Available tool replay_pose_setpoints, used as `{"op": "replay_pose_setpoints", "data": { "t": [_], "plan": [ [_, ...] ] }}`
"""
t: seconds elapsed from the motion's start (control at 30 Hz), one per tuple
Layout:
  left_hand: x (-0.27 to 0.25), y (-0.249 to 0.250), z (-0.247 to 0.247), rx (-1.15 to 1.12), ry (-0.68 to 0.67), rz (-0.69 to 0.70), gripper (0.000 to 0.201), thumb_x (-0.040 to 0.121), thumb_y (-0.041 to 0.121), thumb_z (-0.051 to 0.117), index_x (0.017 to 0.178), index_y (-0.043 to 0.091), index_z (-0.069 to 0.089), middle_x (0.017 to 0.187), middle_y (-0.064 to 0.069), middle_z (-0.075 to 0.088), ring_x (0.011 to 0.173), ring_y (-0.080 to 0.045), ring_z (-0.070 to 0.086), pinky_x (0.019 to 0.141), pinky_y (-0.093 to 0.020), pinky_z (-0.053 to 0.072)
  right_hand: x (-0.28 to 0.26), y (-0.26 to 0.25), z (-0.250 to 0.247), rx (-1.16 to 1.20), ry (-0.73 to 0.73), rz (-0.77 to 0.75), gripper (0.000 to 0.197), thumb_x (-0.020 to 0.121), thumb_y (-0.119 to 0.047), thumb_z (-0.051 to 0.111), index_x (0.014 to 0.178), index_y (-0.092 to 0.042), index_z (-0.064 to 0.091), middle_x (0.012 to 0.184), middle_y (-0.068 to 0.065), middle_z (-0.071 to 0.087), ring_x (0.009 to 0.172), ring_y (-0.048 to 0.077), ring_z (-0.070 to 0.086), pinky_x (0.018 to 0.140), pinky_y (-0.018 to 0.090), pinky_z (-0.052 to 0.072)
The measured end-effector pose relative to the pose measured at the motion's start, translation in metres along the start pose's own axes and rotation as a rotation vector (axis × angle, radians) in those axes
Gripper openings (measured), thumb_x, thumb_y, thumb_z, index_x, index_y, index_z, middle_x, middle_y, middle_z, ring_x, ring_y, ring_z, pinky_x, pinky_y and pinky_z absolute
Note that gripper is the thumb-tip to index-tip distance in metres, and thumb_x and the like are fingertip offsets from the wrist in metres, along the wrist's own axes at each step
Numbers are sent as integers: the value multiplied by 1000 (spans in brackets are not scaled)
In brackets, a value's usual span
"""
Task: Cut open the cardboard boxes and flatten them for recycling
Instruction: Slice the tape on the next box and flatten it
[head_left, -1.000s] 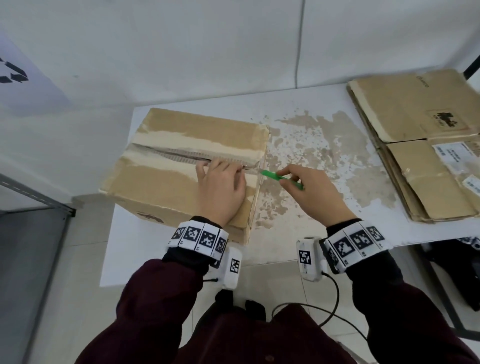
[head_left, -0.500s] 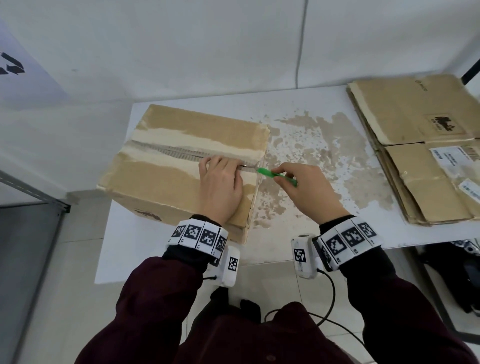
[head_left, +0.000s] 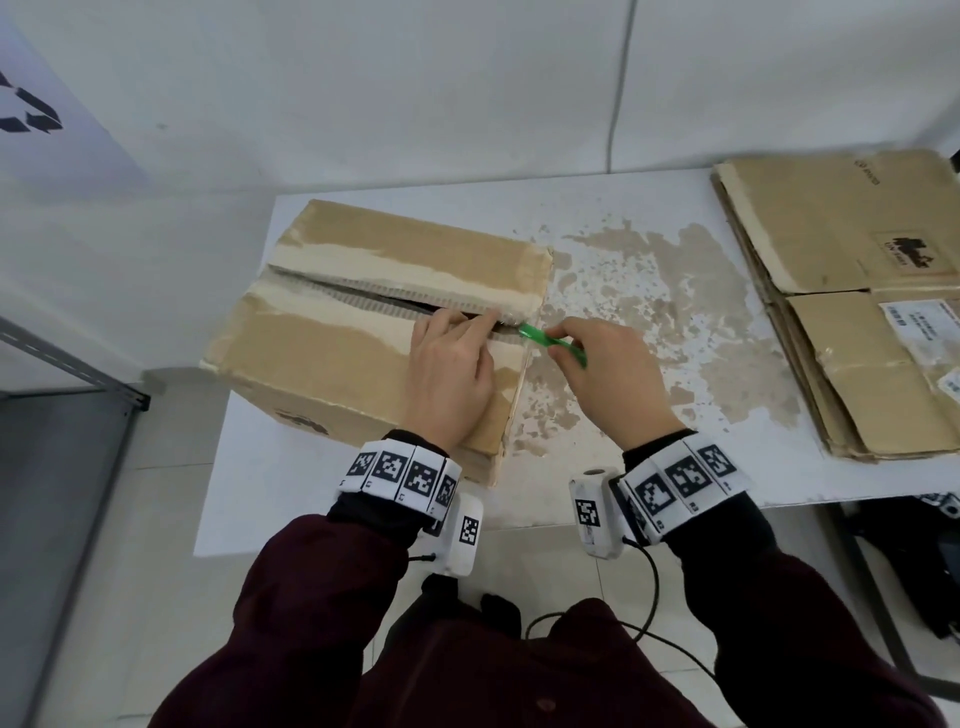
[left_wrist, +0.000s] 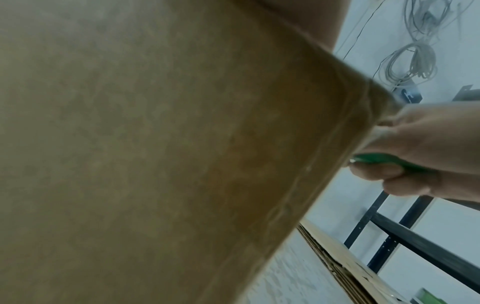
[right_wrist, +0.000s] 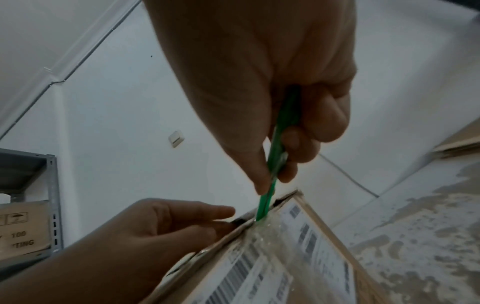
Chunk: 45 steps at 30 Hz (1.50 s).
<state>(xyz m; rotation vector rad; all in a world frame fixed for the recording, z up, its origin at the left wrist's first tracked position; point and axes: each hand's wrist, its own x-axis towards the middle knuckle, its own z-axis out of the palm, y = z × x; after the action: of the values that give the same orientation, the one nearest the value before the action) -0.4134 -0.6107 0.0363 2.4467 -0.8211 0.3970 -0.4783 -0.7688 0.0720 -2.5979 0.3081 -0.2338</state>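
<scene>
A brown cardboard box (head_left: 332, 358) stands on the left of the white table (head_left: 613, 208), its top seam split open along most of its length. My left hand (head_left: 452, 364) lies flat on the near top flap, fingers straight, by the seam's right end. My right hand (head_left: 608, 374) grips a green cutter (head_left: 550, 340), whose tip sits in the seam at the box's right edge. In the right wrist view the green cutter (right_wrist: 275, 164) enters the taped seam above a shipping label (right_wrist: 283, 259). The left wrist view is mostly filled by the box side (left_wrist: 155, 144).
A stack of flattened cardboard (head_left: 852, 291) lies on the table's right side. The tabletop between is worn, with brown patches (head_left: 670, 322). A grey metal shelf (head_left: 62, 364) stands at the left, and dark items (head_left: 914, 561) sit under the table's right end.
My right hand and the green cutter have moved left, bringing the tip into the seam's right end. The seam gapes wider. My left hand stays on the flap.
</scene>
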Motion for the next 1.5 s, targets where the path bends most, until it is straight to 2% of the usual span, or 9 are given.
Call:
{"op": "replay_pose_setpoints", "data": {
  "t": [0.3, 0.43, 0.57, 0.7, 0.77, 0.93, 1.17, 1.33, 1.5],
  "plan": [
    [2, 2, 1, 47, -13, 8, 45, 85, 17, 37, 122, 8, 63, 106, -3, 71, 94, -25, 56, 81, -33, 31, 2, 0, 6, 45, 36, 17, 21, 94, -23, 53, 111, -19, 65, 96, -1, 64, 84, 18, 58, 70, 34, 49],
    [2, 3, 0, 36, 8, -4, 47, 85, 10, 48, 131, 8, 55, 117, -6, 67, 98, -24, 56, 84, -32, 32, -3, 10, -3, 47, -11, 21, 21, 95, -22, 52, 111, -17, 64, 87, -2, 62, 67, 11, 54, 58, 24, 44],
    [1, 3, 0, 61, -10, -20, 44, 88, 13, 51, 131, 12, 56, 115, -2, 68, 99, -21, 56, 85, -32, 31, 3, 57, -5, 145, 137, 263, 27, 100, -23, 39, 99, -8, 61, 75, 9, 61, 53, 15, 45, 46, 25, 34],
    [1, 2, 0, 114, -56, -59, 35, 92, 23, 49, 124, 16, 61, 106, 1, 70, 102, -21, 54, 90, -34, 29, -4, 106, 33, 298, -90, 610, 27, 98, -26, 40, 110, -4, 51, 73, 3, 50, 58, 17, 43, 52, 27, 34],
    [1, 4, 0, 131, -75, -70, 32, 92, 25, 50, 120, 16, 63, 105, 0, 70, 105, -23, 53, 92, -36, 28, -13, 123, 55, 209, -186, 669, 25, 96, -20, 44, 111, 0, 50, 77, 6, 51, 63, 21, 47, 53, 27, 36],
    [1, 4, -1, 125, -84, -76, 29, 92, 25, 51, 117, 16, 64, 106, 0, 69, 108, -23, 53, 94, -39, 29, -31, 136, 78, 79, -105, 640, 27, 93, -18, 55, 112, 2, 58, 105, 19, 63, 94, 33, 59, 70, 31, 40],
    [1, 2, 0, 97, -91, -75, 31, 92, 26, 51, 118, 15, 64, 106, -1, 69, 109, -24, 52, 96, -40, 30, -37, 147, 80, 30, -19, 629, 23, 86, -19, 65, 104, -5, 59, 112, 16, 55, 98, 33, 55, 83, 40, 46],
    [1, 1, 1, 84, -95, -71, 32, 93, 26, 50, 119, 14, 63, 108, -2, 68, 109, -24, 50, 96, -37, 30, -42, 143, 74, -109, -13, 593, 36, 87, -29, 63, 115, -7, 56, 122, 17, 50, 114, 35, 43, 92, 45, 40],
    [3, 1, 0, 65, -145, -79, 32, 91, 29, 50, 117, 13, 60, 112, -3, 64, 112, -24, 47, 96, -38, 32, -16, 83, 43, 241, 127, 301, 42, 88, -28, 63, 124, -10, 52, 131, 11, 47, 126, 23, 38, 98, 23, 25]
  ]
}}
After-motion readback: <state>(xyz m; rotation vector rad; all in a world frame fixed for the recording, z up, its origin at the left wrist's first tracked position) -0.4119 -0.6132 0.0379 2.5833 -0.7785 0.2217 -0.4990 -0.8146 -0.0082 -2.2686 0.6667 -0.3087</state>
